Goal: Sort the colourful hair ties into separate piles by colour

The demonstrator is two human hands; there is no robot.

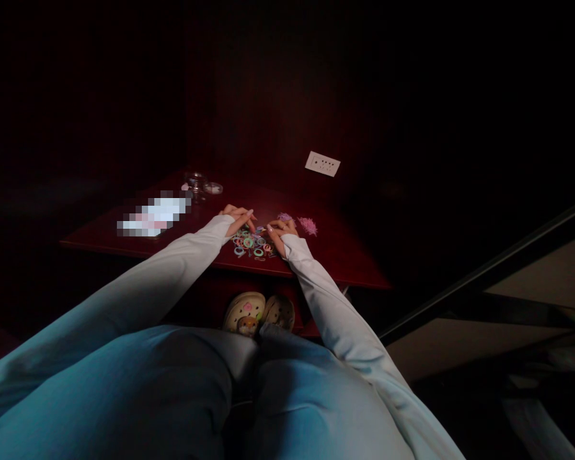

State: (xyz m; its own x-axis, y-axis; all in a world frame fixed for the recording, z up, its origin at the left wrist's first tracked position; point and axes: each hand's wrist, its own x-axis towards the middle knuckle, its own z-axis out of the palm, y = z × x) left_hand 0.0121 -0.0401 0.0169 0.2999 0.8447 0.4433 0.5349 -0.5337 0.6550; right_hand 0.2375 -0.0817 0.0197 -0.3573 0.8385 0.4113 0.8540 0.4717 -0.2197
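1. Your L hand & R hand: fingers bent, can't tell if holding anything.
2. Colored rings btwn hands, nr table edge; use fingertips, go gently.

- My view is dim, the top nearly black.
- Soft light reaches my fingers and the tabletop.
- Coarse pixels hide a bright patch at left.

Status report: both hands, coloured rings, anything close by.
Left hand and right hand both at coloured rings, grips unclear. Rings heaped near table edge. Pink pile right of right hand, not blocking.
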